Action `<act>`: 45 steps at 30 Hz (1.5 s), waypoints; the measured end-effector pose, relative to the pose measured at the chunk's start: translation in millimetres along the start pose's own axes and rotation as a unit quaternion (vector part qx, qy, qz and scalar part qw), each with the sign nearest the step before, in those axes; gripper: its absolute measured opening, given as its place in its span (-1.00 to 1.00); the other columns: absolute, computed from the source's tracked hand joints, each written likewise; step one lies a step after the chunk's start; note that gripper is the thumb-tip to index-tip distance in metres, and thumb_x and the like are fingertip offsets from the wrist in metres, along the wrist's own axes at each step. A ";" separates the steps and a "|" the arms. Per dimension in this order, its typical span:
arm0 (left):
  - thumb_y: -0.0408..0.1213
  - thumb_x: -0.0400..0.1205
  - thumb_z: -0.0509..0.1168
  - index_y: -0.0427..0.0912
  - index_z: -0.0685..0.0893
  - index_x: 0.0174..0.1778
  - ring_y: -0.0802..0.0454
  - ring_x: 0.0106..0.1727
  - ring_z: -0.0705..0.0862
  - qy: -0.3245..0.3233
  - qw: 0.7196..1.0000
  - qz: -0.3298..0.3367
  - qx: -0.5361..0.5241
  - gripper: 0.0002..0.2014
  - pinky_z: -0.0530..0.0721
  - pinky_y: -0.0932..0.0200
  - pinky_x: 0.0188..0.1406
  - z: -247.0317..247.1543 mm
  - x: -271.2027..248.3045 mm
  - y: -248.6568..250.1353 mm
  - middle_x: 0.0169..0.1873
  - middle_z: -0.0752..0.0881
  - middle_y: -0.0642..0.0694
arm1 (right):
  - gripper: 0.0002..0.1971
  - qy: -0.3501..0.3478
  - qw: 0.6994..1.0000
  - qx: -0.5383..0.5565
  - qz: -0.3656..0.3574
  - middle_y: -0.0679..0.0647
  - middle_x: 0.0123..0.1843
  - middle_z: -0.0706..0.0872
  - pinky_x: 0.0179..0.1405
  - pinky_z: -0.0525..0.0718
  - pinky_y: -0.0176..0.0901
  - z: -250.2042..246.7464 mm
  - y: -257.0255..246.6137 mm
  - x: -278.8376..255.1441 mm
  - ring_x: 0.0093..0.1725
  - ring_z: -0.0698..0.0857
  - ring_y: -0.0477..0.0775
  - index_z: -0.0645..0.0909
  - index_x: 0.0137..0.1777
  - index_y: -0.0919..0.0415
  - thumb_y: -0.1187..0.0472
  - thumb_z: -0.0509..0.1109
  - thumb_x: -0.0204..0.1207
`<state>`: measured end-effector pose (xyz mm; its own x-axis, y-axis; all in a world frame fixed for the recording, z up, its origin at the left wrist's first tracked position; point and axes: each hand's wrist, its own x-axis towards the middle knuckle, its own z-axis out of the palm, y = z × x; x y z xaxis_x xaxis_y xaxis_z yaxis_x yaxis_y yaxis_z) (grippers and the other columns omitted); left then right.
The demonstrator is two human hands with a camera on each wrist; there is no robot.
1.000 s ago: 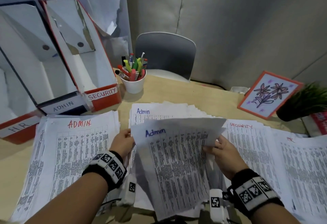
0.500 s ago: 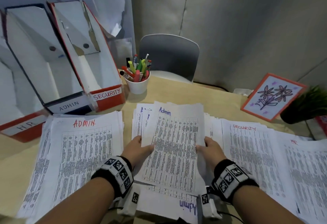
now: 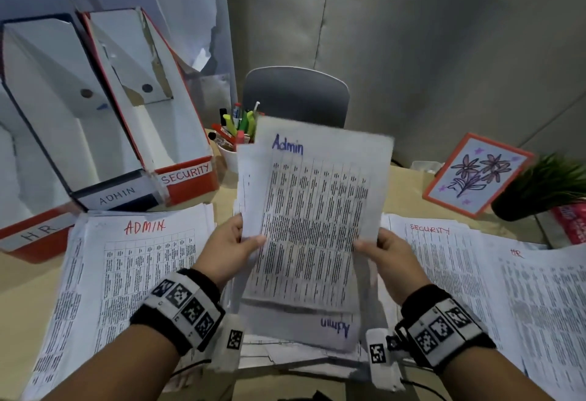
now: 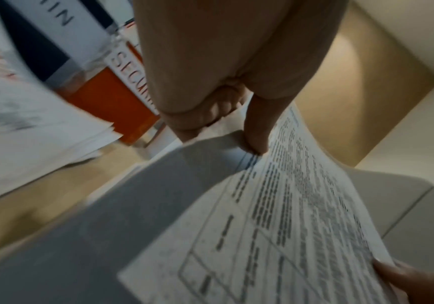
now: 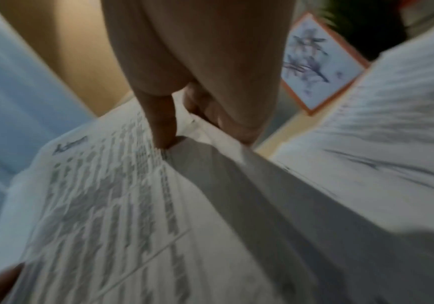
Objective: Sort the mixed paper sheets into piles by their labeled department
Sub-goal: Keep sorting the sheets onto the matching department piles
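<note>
Both hands lift a bundle of Admin sheets (image 3: 314, 226) off the middle stack; sorting looks well advanced, not finished.

Landmark: the held bundle. Far left of it, file boxes marked HR, ADMIN and SECURITY (image 3: 177, 166) stand with no paper visible inside. Left of it lies the ADMIN pile (image 3: 133, 273) on the desk (image 3: 402, 182). Left hand (image 3: 230, 250) pinches the bundle's left edge, thumb on the printed face, fingers curled behind. Bundle is raised and tilted toward the camera, above the middle stack (image 3: 333, 331), whose top sheet reads Admin upside down. Right hand (image 3: 385, 261) pinches the right edge the same way. Right of it lie the SECURITY pile (image 3: 444, 267), then the HR pile (image 3: 545, 305). Judgement: three piles exist; the bundle and middle stack remain to place, likely on ADMIN.
</note>
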<state>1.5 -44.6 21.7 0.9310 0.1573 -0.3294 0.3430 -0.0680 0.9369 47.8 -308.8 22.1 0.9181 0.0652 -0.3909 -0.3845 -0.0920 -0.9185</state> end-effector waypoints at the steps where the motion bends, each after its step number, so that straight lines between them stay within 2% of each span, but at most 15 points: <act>1: -0.39 0.61 0.36 -0.17 0.60 0.25 0.03 0.16 0.72 0.011 1.000 0.018 -0.005 -0.71 0.63 -0.05 0.26 -0.7 -0.9 8.4 0.11 0.77 -0.08 | -0.82 0.011 0.999 0.003 -0.044 0.08 -0.04 0.82 -0.17 0.69 -0.23 1.7 -8.6 -2.6 -0.03 0.77 0.08 0.70 0.04 0.17 0.41 0.39 0.52; 6: -0.32 0.62 0.35 -0.30 0.58 0.12 -0.20 -0.17 0.68 0.067 0.992 0.104 -0.008 -0.79 0.62 0.00 -0.11 -0.6 -3.2 27.6 -0.12 0.72 -0.35 | -0.76 0.031 0.981 0.020 -0.191 -0.15 -0.10 0.83 -0.18 0.70 -0.36 12.6 -34.6 -17.6 -0.06 0.78 -0.14 0.68 0.03 0.10 0.44 0.35 0.54; 9: -0.39 0.65 0.29 -0.26 0.56 0.09 -0.10 -0.19 0.55 0.068 0.990 0.116 -0.053 -0.87 0.52 -0.06 -0.15 5.1 -13.3 27.1 -0.19 0.60 -0.23 | -0.71 0.034 0.976 0.005 -0.214 -0.24 -0.02 0.80 -0.08 0.67 -0.35 17.9 -25.5 -23.3 0.03 0.74 -0.19 0.64 0.08 0.01 0.43 0.27 0.61; 12: -0.42 0.69 0.21 0.04 0.53 0.18 0.12 -0.06 0.65 0.065 0.989 0.121 -0.049 -0.74 0.60 0.15 0.06 9.9 -19.8 18.5 -0.06 0.70 0.02 | -0.61 0.009 0.981 -0.013 -0.194 -0.30 0.06 0.75 -0.02 0.63 -0.49 21.2 -10.9 -25.3 0.10 0.69 -0.33 0.57 0.13 -0.09 0.47 0.17 0.64; 16: -0.34 0.71 0.18 -0.03 0.39 0.44 0.22 0.25 0.59 0.064 0.993 0.100 0.001 -0.63 0.48 0.13 0.28 14.3 -14.9 0.0 0.19 0.65 0.15 | -0.51 -0.014 0.989 -0.055 -0.140 -0.28 0.18 0.61 0.09 0.56 -0.53 24.2 8.4 -20.8 0.16 0.59 -0.36 0.50 0.15 -0.14 0.55 0.07 0.64; 18: -0.31 0.72 0.16 -0.12 0.39 0.44 0.12 0.22 0.59 0.082 0.993 0.079 0.038 -0.65 0.46 0.15 0.25 17.6 -10.5 -7.6 0.14 0.63 0.10 | -0.52 -0.014 0.992 -0.065 -0.109 -0.35 0.12 0.55 0.00 0.51 -0.65 26.2 14.6 -18.4 0.10 0.54 -0.37 0.45 0.18 -0.12 0.55 0.06 0.64; 21: -0.34 0.72 0.15 -0.25 0.44 0.38 0.10 0.10 0.60 0.094 0.991 0.060 0.075 -0.70 0.52 0.17 0.19 21.8 -8.6 -12.1 0.02 0.63 0.08 | -0.62 -0.010 0.990 -0.105 -0.094 -0.34 0.09 0.54 0.06 0.49 -0.58 30.3 19.9 -15.7 0.06 0.53 -0.33 0.41 0.25 -0.08 0.45 0.06 0.69; 24: -0.49 0.68 0.17 -0.19 0.46 0.23 0.04 0.06 0.60 0.105 0.983 0.059 0.136 -0.76 0.54 0.17 0.14 19.4 -7.7 -15.3 0.05 0.62 -0.03 | -0.68 0.020 0.988 -0.112 -0.100 -0.23 0.01 0.63 -0.21 0.54 -0.63 32.3 20.2 -13.4 -0.06 0.59 -0.38 0.48 0.16 0.00 0.45 0.10 0.67; 27: -0.59 0.60 0.20 -0.14 0.47 0.10 0.09 -0.05 0.65 0.099 0.983 0.037 0.147 -0.72 0.68 0.08 0.07 12.6 -8.3 -20.4 -0.03 0.65 -0.08 | -0.74 0.063 0.984 -0.128 -0.109 -0.09 -0.06 0.70 -0.32 0.55 -0.57 30.9 19.5 -11.6 -0.07 0.63 -0.23 0.57 0.03 0.11 0.49 0.19 0.61; 30: -0.36 0.61 0.34 -0.06 0.48 0.16 0.05 0.07 0.70 0.079 0.993 0.031 0.082 -0.73 0.69 0.05 0.14 8.3 -16.0 -27.7 0.03 0.72 -0.04 | -0.81 0.071 0.977 -0.155 -0.128 -0.07 -0.12 0.73 -0.32 0.56 -0.50 31.6 19.1 -11.1 -0.09 0.67 -0.05 0.60 -0.07 0.11 0.42 0.25 0.60; 32: 0.03 0.62 0.30 0.00 0.50 0.09 0.10 -0.02 0.69 0.091 0.995 0.041 0.031 -0.76 0.65 0.17 0.05 6.4 -22.1 -29.9 -0.03 0.71 0.02 | -0.81 0.063 0.978 -0.156 -0.122 -0.09 -0.12 0.74 -0.32 0.58 -0.49 38.4 17.0 -11.3 -0.12 0.68 -0.11 0.60 -0.08 0.09 0.40 0.26 0.60; 34: 0.28 0.56 0.15 0.06 0.47 -0.08 0.06 -0.14 0.57 0.128 0.991 0.037 0.009 -0.65 0.57 0.22 -0.13 0.3 -26.6 -33.1 -0.11 0.61 -0.05 | -0.82 0.034 0.981 -0.147 -0.118 -0.14 -0.07 0.74 -0.22 0.59 -0.45 49.9 14.2 -11.9 -0.08 0.69 -0.21 0.60 -0.01 0.08 0.39 0.27 0.62; 39: -0.16 0.72 0.17 -0.05 0.53 0.18 0.21 -0.22 0.60 0.221 0.974 0.039 0.021 -0.84 0.56 0.47 -0.40 -47.7 -48.3 -30.4 -0.18 0.66 0.04 | -0.90 -0.091 0.971 -0.202 -0.089 -0.05 -0.01 0.75 0.03 0.69 -0.11 94.3 8.5 -14.5 0.02 0.72 -0.05 0.62 0.06 0.15 0.27 0.28 0.65; 42: -0.16 0.68 0.27 -0.10 0.64 0.04 0.17 -0.26 0.62 0.288 0.956 0.020 0.045 -0.88 0.49 0.37 -0.43 -94.1 -65.1 -51.6 -0.25 0.68 0.06 | -0.80 -0.201 0.930 -0.305 -0.044 0.26 -0.07 0.73 0.06 0.71 0.18 125.6 11.8 -15.4 -0.04 0.72 0.26 0.61 -0.08 0.29 0.14 0.31 0.61; 45: -0.12 0.69 0.24 -0.18 0.60 -0.14 -0.13 -0.26 0.60 0.320 0.939 -0.047 0.116 -0.79 0.41 0.16 -0.39 -132.3 -81.8 -78.5 -0.40 0.61 0.02 | -0.74 -0.289 0.867 -0.405 -0.033 0.14 -0.25 0.67 -0.27 0.67 -0.12 160.1 18.8 -20.8 -0.29 0.64 0.03 0.57 -0.30 0.21 0.13 0.34 0.60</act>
<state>-118.2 78.2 -9.3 0.6557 0.7276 -0.2018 0.5070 -0.2261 0.8318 6.1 -152.8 3.5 0.6437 0.5627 -0.5186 0.0751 -0.7208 -0.6890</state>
